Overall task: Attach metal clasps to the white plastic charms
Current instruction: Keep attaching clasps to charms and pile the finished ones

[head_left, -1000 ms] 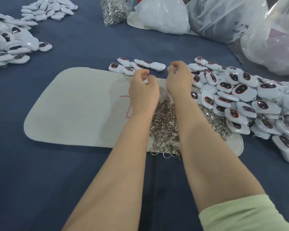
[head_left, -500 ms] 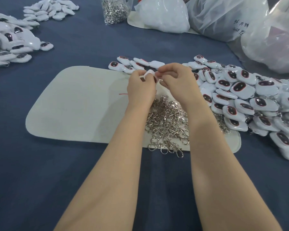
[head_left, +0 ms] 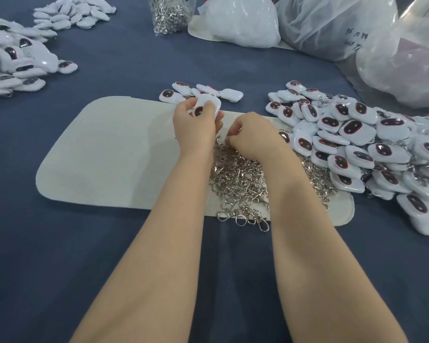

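Over on your far left a heap of white charms (head_left: 13, 68) lies on the blue cloth (head_left: 84, 256), with a smaller heap (head_left: 72, 11) behind it. Next comes the pale mat (head_left: 104, 154), flat on the cloth. Your left hand (head_left: 196, 125) is above the mat's far edge, fingers and thumb curled round one charm (head_left: 207, 106), dark oval face towards you. Just behind it a few loose charms (head_left: 181, 91) sit off the mat. Under and between your wrists lies the pile of metal clasps (head_left: 240, 177), spilling over the mat's near edge. Your right hand (head_left: 252, 137) is down at the top of that pile, fingers curled; I can't tell whether it has a clasp. On the right there's the big heap of charms (head_left: 357, 144), with plastic bags (head_left: 332, 21) behind it.
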### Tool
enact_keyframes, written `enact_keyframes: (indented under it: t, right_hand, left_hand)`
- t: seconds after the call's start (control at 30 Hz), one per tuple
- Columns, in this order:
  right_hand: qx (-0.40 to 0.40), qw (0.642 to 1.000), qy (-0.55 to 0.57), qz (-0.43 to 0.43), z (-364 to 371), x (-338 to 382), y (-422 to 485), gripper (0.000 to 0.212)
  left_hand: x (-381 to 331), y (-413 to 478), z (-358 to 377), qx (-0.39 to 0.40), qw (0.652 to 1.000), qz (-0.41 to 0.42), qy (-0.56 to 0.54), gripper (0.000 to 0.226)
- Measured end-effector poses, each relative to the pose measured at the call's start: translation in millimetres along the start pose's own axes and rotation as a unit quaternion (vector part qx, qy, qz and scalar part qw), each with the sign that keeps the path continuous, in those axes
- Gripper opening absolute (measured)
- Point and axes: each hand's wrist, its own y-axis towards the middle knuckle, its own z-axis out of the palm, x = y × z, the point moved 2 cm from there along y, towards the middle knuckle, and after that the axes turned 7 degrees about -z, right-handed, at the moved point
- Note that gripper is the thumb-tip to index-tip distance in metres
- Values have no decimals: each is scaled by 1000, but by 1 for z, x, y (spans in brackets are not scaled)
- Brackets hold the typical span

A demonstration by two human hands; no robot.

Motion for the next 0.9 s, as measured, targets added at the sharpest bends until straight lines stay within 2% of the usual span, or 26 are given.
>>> enact_keyframes:
  t: [0.07,0.13,0.2,0.27,0.43,0.53,0.63,0.73,0.8,0.9]
  right_hand:
    - [20,1000,13,-7,-3,2,-1,26]
    - [72,997,19,-20,-7,6,-3,32]
    - [121,992,-23,-34,-7,10,-4,28]
    - [130,990,-43,-36,-4,13,-4,23]
    - [49,999,-11,-15,-1,8,0,15]
    - [-9,997,74,6,-2,0,2,17]
    - [-100,973,209,20,-5,-6,5,14]
    - [-174,926,334,17,-9,-8,5,6]
    - [-203,915,348,7,-11,-9,3,3]
    - [-220,909,353,-15,-14,-9,3,13]
  left_hand:
    - [0,1,0,-4,1000,5,8,31]
    - [0,1,0,-7,1000,4,10,30]
    - [-1,-1,-1,-6,1000,2,6,24]
    - [-1,-1,-1,-3,1000,1,3,22]
    - [-1,-2,1,-5,1000,0,-5,21]
    - [-1,-2,2,-1,1000,-2,1,20]
    - [-2,-4,3,4,999,22,34,22]
    - [-3,-7,2,9,989,83,121,33]
    - [-3,-7,4,12,976,120,182,34]
    - [-1,-5,7,25,956,140,257,21]
